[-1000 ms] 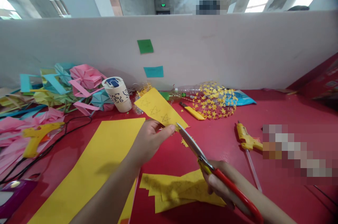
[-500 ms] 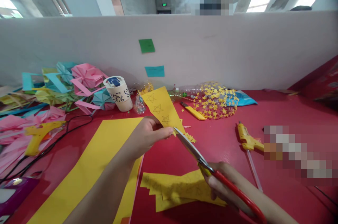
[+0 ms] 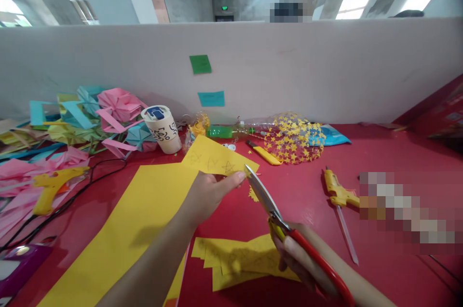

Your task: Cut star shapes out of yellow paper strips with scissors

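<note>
Pinched between the thumb and fingers of my left hand (image 3: 211,193) is a strip of yellow paper (image 3: 213,155) with drawn stars on it. My right hand (image 3: 302,254) grips a pair of red-handled scissors (image 3: 265,196). Their blade tips meet the strip's right end, close to my left thumb; whether the blades are fully closed I cannot tell. Below lies a stack of yellow strips (image 3: 246,259) with pencilled stars. Small cut yellow stars (image 3: 253,194) rest on the table behind the blades. A large yellow sheet (image 3: 144,215) lies under my left forearm.
Along the back stand a white cup (image 3: 161,131), a green bottle (image 3: 222,131), a yellow utility knife (image 3: 265,153) and a star-covered clear piece (image 3: 294,140). Glue guns lie left (image 3: 54,186) and right (image 3: 338,191). Folded paper flowers (image 3: 121,107) crowd the left. A low white partition (image 3: 307,71) borders the table.
My left hand has turned the yellow strip from nearly upright to more sideways and lower, uncovering the green bottle. The scissors have shifted slightly, with tips a little higher and farther right.
</note>
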`<state>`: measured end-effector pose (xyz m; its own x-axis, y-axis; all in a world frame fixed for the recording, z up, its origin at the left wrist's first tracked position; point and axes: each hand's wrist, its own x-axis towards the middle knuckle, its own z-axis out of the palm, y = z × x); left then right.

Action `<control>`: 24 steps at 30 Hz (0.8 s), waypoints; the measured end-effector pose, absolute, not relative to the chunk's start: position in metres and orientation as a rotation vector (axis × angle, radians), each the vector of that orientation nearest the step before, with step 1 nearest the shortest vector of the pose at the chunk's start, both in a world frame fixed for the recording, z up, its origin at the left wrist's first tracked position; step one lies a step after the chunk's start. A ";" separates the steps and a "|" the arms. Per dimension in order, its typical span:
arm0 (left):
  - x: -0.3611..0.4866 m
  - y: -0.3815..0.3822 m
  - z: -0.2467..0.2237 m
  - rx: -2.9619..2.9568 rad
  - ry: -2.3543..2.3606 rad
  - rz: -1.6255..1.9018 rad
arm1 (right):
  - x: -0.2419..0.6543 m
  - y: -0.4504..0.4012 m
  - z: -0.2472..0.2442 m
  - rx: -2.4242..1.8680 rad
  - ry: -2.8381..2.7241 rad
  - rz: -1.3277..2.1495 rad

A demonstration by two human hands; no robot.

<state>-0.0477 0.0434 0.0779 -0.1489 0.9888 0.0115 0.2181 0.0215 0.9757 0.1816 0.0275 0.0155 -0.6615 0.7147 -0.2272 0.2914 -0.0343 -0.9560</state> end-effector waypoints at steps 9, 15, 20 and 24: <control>-0.037 0.042 0.069 1.155 1.456 1.218 | 0.176 0.025 0.005 -1.093 -1.809 1.744; -0.037 0.044 0.064 1.144 1.399 1.228 | 0.180 0.027 0.005 -1.114 -1.830 1.765; -0.038 0.046 0.061 1.201 1.356 1.275 | 0.177 0.025 0.004 -1.144 -1.804 1.797; -0.038 0.046 0.061 1.235 1.361 1.282 | 0.174 0.024 0.011 -1.162 -1.787 1.777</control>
<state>-0.0383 0.0462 0.0609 -0.1286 0.9911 0.0353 0.0939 -0.0232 0.9953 0.1741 0.0244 0.0106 -0.5944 0.7509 -0.2879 0.2919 -0.1321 -0.9473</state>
